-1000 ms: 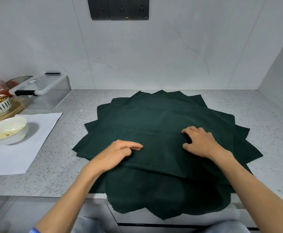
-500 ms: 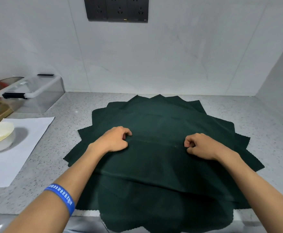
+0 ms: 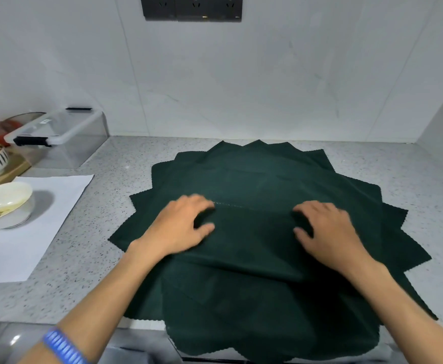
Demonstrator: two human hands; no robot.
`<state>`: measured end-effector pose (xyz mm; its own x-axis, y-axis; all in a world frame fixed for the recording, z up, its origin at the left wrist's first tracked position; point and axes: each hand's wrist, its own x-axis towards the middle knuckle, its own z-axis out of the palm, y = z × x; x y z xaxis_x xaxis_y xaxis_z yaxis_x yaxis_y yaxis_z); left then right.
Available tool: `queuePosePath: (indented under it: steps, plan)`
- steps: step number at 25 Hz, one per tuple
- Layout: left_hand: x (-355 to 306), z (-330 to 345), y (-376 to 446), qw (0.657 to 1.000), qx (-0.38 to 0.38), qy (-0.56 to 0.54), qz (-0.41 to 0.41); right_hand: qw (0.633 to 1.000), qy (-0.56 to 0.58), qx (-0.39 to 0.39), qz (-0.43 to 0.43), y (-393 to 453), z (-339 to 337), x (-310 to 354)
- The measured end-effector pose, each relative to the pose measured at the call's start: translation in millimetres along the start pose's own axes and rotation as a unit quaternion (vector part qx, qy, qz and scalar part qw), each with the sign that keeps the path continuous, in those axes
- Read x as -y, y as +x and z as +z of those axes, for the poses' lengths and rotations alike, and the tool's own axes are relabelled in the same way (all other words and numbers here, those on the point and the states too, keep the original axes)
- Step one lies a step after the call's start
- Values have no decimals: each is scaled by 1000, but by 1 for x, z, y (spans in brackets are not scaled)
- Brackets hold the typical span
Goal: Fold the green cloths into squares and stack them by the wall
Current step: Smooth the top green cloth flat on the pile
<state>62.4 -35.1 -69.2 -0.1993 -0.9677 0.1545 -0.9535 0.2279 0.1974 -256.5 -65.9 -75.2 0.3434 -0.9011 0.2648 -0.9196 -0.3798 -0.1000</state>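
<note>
**fold_watcher:** Nearest the camera, the front edge of the pile of green cloths (image 3: 267, 298) is seen hanging a bit over the table (image 3: 83, 271) edge. A blue wristband (image 3: 62, 346) is worn on the left arm. Just past that, the top cloth (image 3: 252, 240) has already been doubled over once, so a long band is formed, with its long axis running left to right and its zigzag edge lying on the far side.

**lintfree99:** And the hands?

**fold_watcher:** The left hand (image 3: 181, 227) is laid on the band's left end and the right hand (image 3: 328, 232) on its right end, well apart. Both are blurred. The fingers look curled with the thumbs tucked at the cloth, so a pinch on the far edge is suspected, but it can't be told for sure whether anything is actually gripped.

**lintfree99:** So how much is done?

**fold_watcher:** Barely anything, it'd be judged. One half-fold on one cloth; a square isn't made yet. The rest are fanned out flat underneath like a star, corners pointing every way. Nothing is stacked by the wall (image 3: 294, 88). A white sheet (image 3: 31, 232), two bowls and a clear lidded box (image 3: 62, 137) are parked off left.
</note>
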Motion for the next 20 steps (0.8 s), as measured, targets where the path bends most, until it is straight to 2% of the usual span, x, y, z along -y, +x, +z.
queuePosePath:
  steps: [2, 4, 8, 12, 15, 17, 20]
  plan:
    - [-1, -5, -41, 991, 111, -52, 54, 989, 88, 77, -90, -40, -4, 29]
    - [11, -6, -69, 984, 154, -69, 53, 973, 82, 180, -119, -73, -2, 48]
    - [32, 11, -77, 999, 35, -24, 23, 995, -20, 74, -61, -89, 9, 42]
    - [22, 23, -79, 996, -80, 8, 29, 996, -86, -5, -20, -83, 10, 16]
    - [-3, 27, -98, 994, -87, 35, 59, 994, -102, -39, -5, -98, 1, -9]
    - [-12, 31, -115, 995, -69, 24, 72, 993, -110, -29, -12, -117, 0, -21]
    - [-4, 34, -136, 996, -71, 25, 42, 997, -78, -12, -2, -136, 4, -33]
